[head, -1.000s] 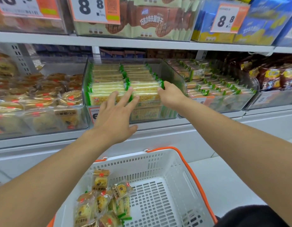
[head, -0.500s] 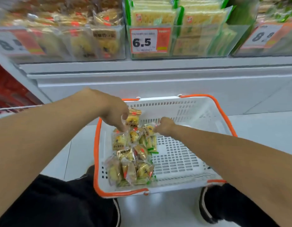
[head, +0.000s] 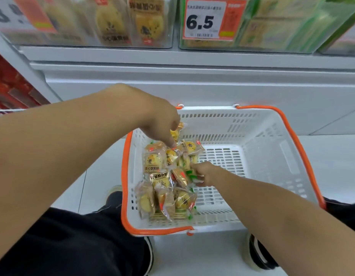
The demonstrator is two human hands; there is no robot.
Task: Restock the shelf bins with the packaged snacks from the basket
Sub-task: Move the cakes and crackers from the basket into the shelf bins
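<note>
Snacks (head: 164,176) in basket (head: 272,140), left hand (head: 162,124) above; right hand (head: 204,174) beside

My left hand (head: 162,124) covers most of the yellow pack (head: 175,133) under its fingers, so I can't tell the grip. Right hand (head: 204,174) fingertips are buried among green-edged packs (head: 189,175); contact unclear. Lower packs in the snack pile (head: 164,182) are hidden by the upper ones. Shelf bins (head: 113,22) are cut off by the top edge, contents blurred. Left price tag (head: 11,14) is cropped, only a partial 8 readable. Small print on the 6.5 tag (head: 204,18) is too fine to read. The right shoe (head: 258,255) is partly behind my forearm.
</note>
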